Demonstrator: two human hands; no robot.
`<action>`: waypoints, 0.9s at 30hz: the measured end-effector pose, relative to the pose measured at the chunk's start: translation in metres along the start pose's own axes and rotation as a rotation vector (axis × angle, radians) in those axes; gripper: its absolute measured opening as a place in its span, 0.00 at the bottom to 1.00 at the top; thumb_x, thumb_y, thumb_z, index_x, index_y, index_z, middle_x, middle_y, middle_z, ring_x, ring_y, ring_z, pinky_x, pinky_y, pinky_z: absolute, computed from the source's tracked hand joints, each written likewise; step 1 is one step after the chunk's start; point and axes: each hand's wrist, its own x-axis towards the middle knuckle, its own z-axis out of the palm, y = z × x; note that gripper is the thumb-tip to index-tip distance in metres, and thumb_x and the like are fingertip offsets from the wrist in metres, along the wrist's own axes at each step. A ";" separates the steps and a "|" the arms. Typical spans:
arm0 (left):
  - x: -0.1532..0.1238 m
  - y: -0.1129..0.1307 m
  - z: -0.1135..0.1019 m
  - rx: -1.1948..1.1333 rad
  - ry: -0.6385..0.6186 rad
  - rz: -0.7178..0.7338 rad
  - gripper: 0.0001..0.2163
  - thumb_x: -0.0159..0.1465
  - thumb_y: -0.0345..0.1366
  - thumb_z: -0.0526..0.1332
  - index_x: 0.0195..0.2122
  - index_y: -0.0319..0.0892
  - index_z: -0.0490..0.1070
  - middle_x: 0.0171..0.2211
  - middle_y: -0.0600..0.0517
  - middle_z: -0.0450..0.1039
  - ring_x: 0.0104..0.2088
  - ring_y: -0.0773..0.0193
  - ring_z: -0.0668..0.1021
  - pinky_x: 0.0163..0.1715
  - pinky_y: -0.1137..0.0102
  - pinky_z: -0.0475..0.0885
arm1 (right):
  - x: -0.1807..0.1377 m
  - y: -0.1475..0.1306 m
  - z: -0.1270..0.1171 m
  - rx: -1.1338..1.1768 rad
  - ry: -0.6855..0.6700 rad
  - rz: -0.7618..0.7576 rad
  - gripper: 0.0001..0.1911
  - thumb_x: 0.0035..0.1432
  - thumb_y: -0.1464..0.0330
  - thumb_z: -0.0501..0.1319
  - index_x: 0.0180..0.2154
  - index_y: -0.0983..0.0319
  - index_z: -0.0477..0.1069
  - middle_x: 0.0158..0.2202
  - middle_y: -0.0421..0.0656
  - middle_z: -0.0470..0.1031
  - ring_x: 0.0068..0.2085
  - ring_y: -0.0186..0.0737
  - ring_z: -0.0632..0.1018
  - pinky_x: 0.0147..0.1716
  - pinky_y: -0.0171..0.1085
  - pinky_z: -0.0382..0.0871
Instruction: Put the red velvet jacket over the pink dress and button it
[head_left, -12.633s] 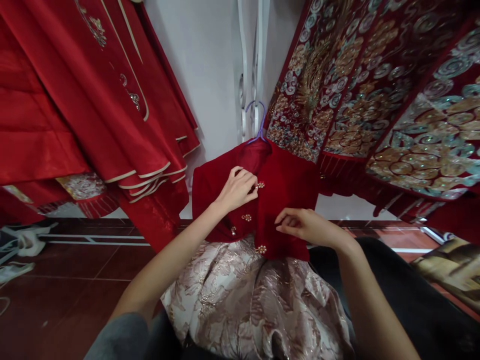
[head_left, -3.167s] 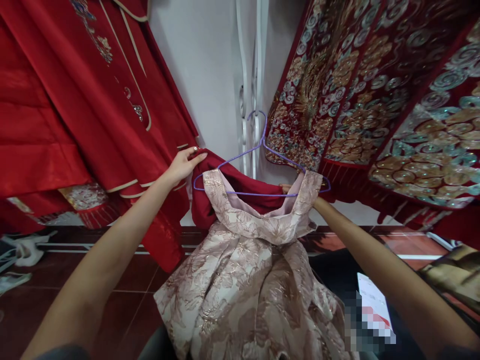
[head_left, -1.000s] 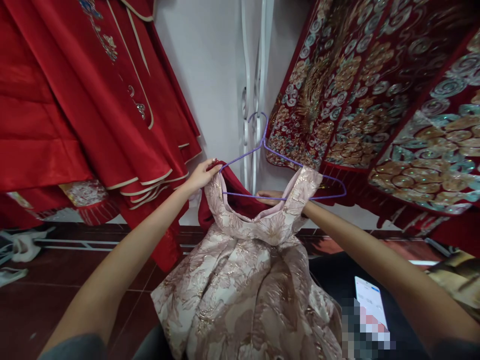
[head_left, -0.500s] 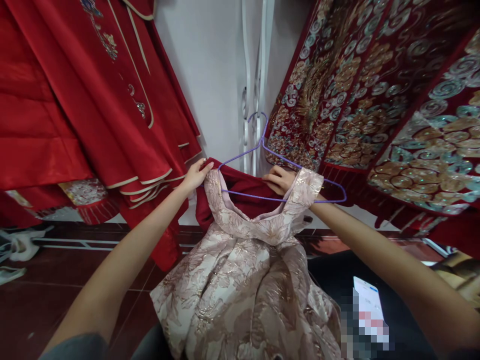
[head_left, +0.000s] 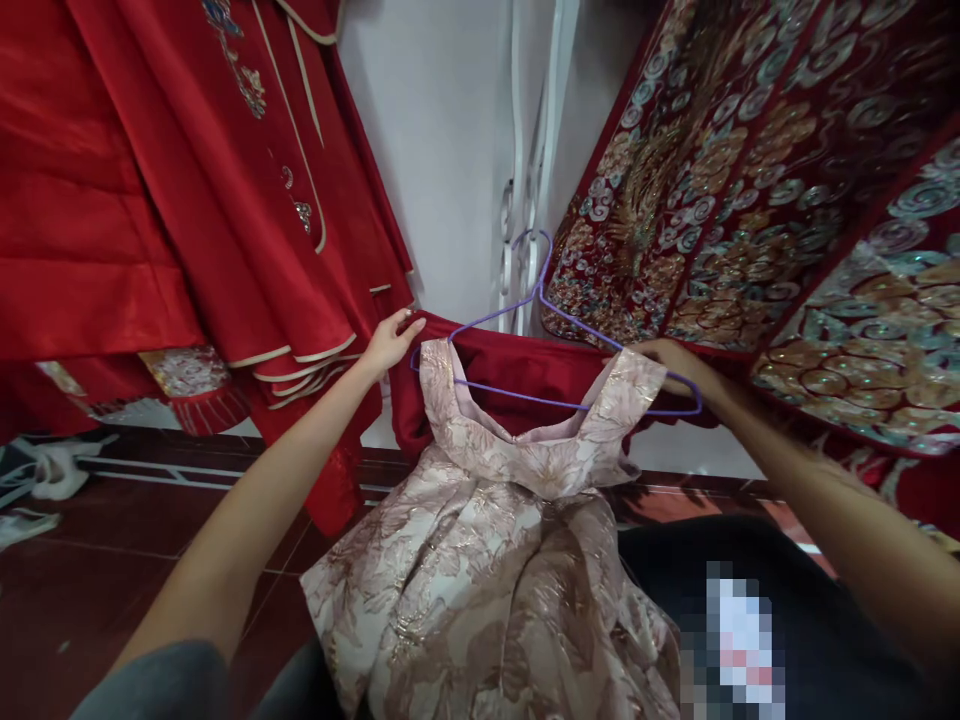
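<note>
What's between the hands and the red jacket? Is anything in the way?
Nothing visible blocks the left hand; it pinches the edge of the red jacket. A strap of the floral dress covers part of the right hand, so I can't tell what's between that hand and the jacket.

Dress point(head_left: 495, 560) on hanger point(head_left: 541, 288), jacket point(head_left: 525, 362) behind, shoes point(head_left: 58, 476) far left

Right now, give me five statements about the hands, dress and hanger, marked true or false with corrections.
1. The left hand pinches an edge of the dark red garment. True.
2. The dress is on the hanger. True.
3. The dark red garment lies in front of the dress. False: it is behind the dress.
4. The right hand is beside a shoulder strap. True.
5. The hanger is yellow. False: it is purple.
</note>
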 end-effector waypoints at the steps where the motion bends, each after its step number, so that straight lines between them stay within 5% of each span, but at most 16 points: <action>1: 0.001 0.001 -0.002 0.021 -0.013 0.011 0.13 0.60 0.46 0.59 0.35 0.40 0.70 0.36 0.50 0.74 0.40 0.61 0.74 0.46 0.67 0.68 | 0.002 0.001 -0.008 0.043 -0.096 -0.010 0.10 0.55 0.69 0.61 0.33 0.69 0.79 0.31 0.49 0.79 0.32 0.37 0.77 0.33 0.33 0.65; 3: 0.002 0.005 -0.005 0.081 -0.012 0.054 0.13 0.61 0.47 0.58 0.35 0.41 0.70 0.36 0.50 0.73 0.40 0.60 0.74 0.47 0.67 0.68 | 0.006 -0.004 -0.021 0.066 -0.184 -0.027 0.13 0.57 0.69 0.59 0.40 0.69 0.78 0.38 0.52 0.79 0.37 0.37 0.76 0.39 0.34 0.64; 8: -0.012 0.030 0.003 0.279 0.255 0.166 0.14 0.65 0.46 0.53 0.44 0.43 0.68 0.45 0.46 0.71 0.47 0.57 0.72 0.51 0.64 0.64 | -0.006 -0.050 -0.032 -0.379 0.356 0.020 0.12 0.57 0.67 0.63 0.42 0.62 0.79 0.37 0.51 0.76 0.35 0.40 0.73 0.35 0.38 0.59; 11: -0.035 0.042 0.011 0.354 0.381 0.184 0.14 0.67 0.45 0.51 0.47 0.43 0.67 0.48 0.46 0.70 0.50 0.56 0.71 0.50 0.66 0.63 | -0.024 -0.070 -0.027 -0.385 0.449 0.160 0.12 0.59 0.68 0.61 0.42 0.64 0.79 0.30 0.49 0.76 0.30 0.40 0.71 0.33 0.38 0.58; 15: -0.059 0.042 0.013 0.529 0.201 0.199 0.10 0.64 0.41 0.56 0.44 0.44 0.68 0.43 0.48 0.73 0.43 0.58 0.75 0.42 0.69 0.66 | -0.036 -0.063 -0.017 -0.465 0.241 0.409 0.07 0.53 0.71 0.62 0.33 0.69 0.76 0.28 0.51 0.73 0.31 0.46 0.72 0.34 0.41 0.60; 19: -0.065 0.037 0.016 0.643 0.012 0.199 0.10 0.60 0.38 0.59 0.42 0.45 0.68 0.39 0.50 0.74 0.36 0.58 0.76 0.36 0.69 0.66 | -0.043 -0.050 -0.004 -0.484 0.339 0.325 0.05 0.55 0.71 0.59 0.32 0.68 0.70 0.35 0.58 0.72 0.39 0.51 0.72 0.36 0.42 0.61; 27: -0.061 0.035 0.037 0.451 0.124 0.093 0.09 0.62 0.41 0.56 0.42 0.44 0.64 0.35 0.49 0.73 0.33 0.59 0.76 0.36 0.67 0.67 | -0.050 -0.060 0.035 -0.327 0.479 0.260 0.11 0.64 0.61 0.50 0.40 0.61 0.63 0.29 0.47 0.72 0.27 0.43 0.72 0.28 0.38 0.59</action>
